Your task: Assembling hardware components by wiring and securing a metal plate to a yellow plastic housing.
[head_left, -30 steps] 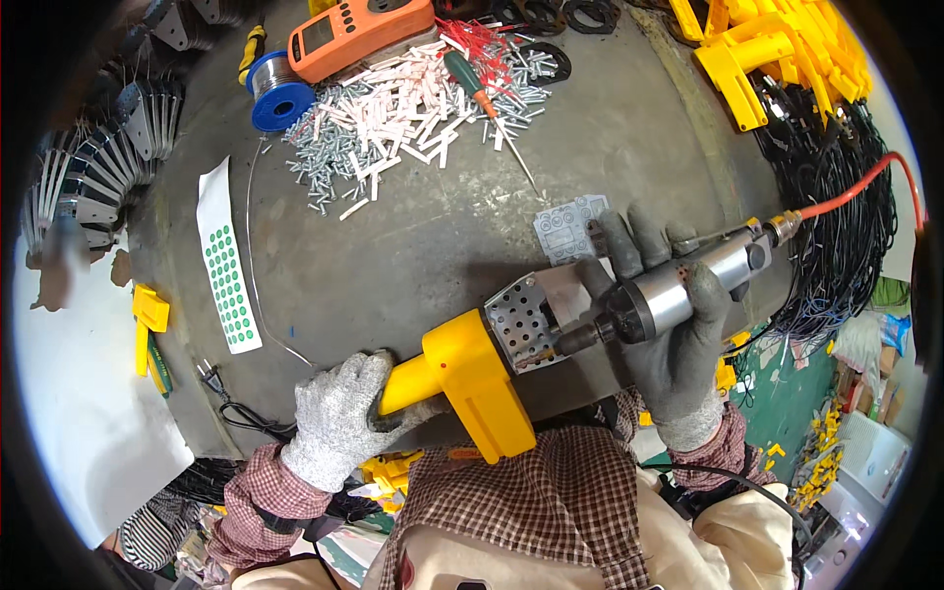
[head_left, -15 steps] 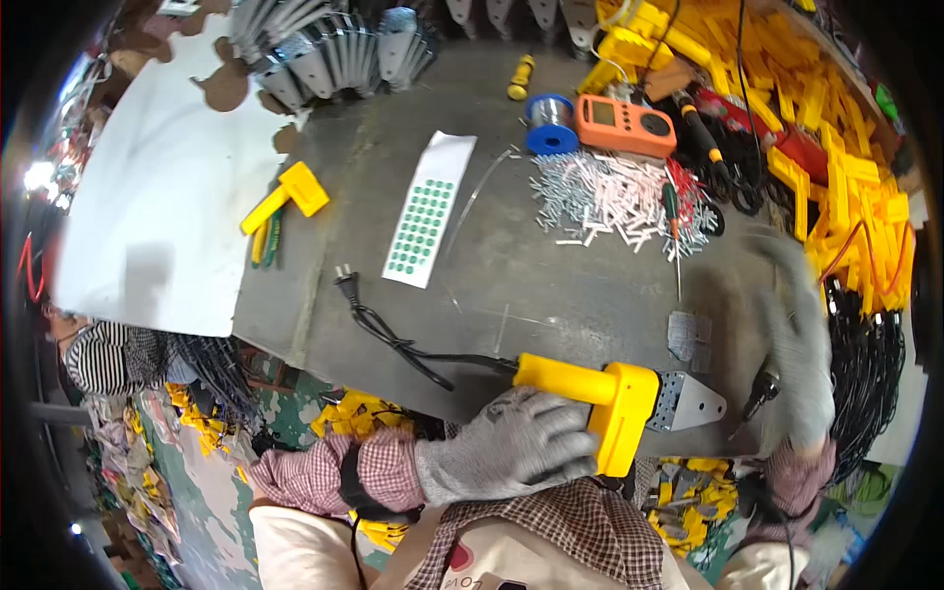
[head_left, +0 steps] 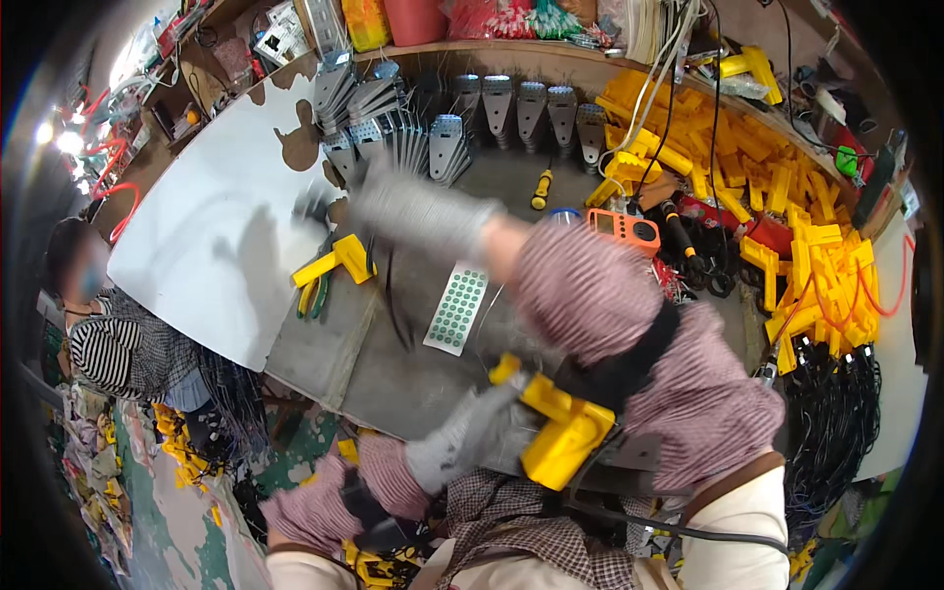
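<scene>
My left hand [head_left: 460,444], in a grey glove, grips the handle of a yellow gun-shaped tool [head_left: 560,433] low at the table's front edge, close to my body. A black cord runs from the tool past my chest. My right arm crosses over the tool and stretches to the far left. My gloved right hand [head_left: 403,211] is motion-blurred above the table, near a small yellow plastic part [head_left: 336,260] and a row of grey metal plates [head_left: 442,133]. The blur hides its fingers, so I cannot tell whether it holds anything.
A strip of green dot stickers [head_left: 455,308] lies mid-table, with an orange meter [head_left: 624,228] and a yellow-handled screwdriver [head_left: 539,189] behind it. Yellow plastic parts [head_left: 787,206] pile up at right, above black cables [head_left: 836,423]. A white board [head_left: 211,236] and a seated person [head_left: 98,329] are at left.
My right hand has left the tool's metal barrel and swung across to the far left. The left hand keeps hold of the yellow handle. The view has turned leftward.
</scene>
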